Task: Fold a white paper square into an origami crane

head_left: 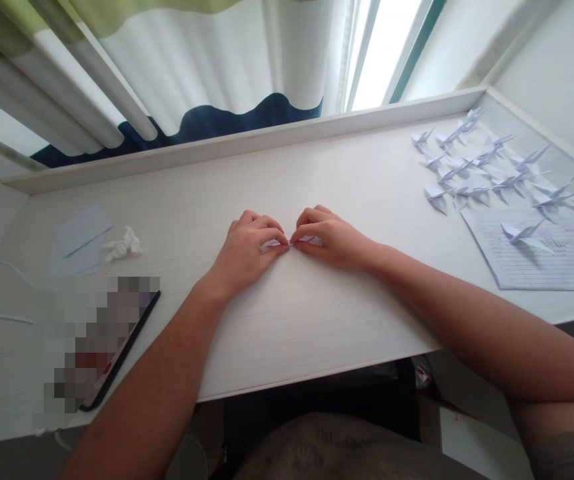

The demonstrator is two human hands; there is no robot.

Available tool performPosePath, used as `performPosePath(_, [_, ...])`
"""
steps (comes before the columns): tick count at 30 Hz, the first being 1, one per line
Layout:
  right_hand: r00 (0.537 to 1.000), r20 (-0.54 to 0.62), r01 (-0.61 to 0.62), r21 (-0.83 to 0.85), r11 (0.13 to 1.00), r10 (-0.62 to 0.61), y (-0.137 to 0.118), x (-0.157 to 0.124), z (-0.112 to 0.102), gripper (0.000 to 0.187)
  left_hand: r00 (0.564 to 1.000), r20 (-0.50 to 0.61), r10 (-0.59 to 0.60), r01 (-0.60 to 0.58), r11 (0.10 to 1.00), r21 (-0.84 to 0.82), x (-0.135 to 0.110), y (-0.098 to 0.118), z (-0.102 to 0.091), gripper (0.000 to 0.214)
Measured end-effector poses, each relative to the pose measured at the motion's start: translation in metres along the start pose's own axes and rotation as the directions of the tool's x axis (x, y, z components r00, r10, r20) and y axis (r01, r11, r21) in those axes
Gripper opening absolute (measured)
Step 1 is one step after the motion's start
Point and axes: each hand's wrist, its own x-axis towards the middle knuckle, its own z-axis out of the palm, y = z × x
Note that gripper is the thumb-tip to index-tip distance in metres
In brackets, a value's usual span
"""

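Note:
Near the middle of the desk, my left hand and my right hand meet fingertip to fingertip. Between them they pinch a small folded piece of white paper, mostly covered by the fingers. Thumb and index finger are pressed together on each side, the left at its left end and the right at its right end. How the paper is folded cannot be made out.
Several white paper cranes stand at the back right, one on a lined notebook. To the left lie paper sheets, a crumpled tissue and a blurred-out device with a dark edge. A raised rim borders the white desk.

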Motion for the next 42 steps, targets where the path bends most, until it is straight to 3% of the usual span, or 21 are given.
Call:
performPosePath(7, [0.999,0.041,0.025,-0.135,0.991,-0.020,-0.007,-0.001,0.000,0.020,1.000,-0.002,-0.028,0.028,1.000,0.010,0.000,0.005,0.000,0.013])
performPosePath(11, [0.997,0.014,-0.075,-0.083,0.994,0.077,-0.009,0.001,0.003,0.018,0.991,0.063,-0.120,0.121,0.993,-0.013,0.000,0.008,0.000,0.014])
performPosePath(16, [0.973,-0.082,-0.218,0.003,0.976,0.218,-0.011,0.005,0.010,0.014,0.966,0.051,-0.252,0.254,0.967,-0.025,0.003,0.014,0.003,0.012])
performPosePath(29, [0.938,-0.142,-0.305,0.091,0.948,0.315,-0.007,0.007,0.010,0.005,0.904,0.040,-0.425,0.423,0.879,-0.220,0.005,0.014,0.008,0.007])
performPosePath(33, [0.922,-0.165,-0.333,0.116,0.936,0.349,-0.005,0.009,0.010,0.017,0.884,0.023,-0.468,0.460,0.858,-0.228,0.005,0.013,0.008,0.022])
performPosePath(42, [0.932,-0.018,-0.359,0.082,0.930,0.361,-0.008,0.010,-0.004,0.021,0.850,0.022,-0.526,0.521,0.836,-0.171,0.006,0.013,0.006,0.027])
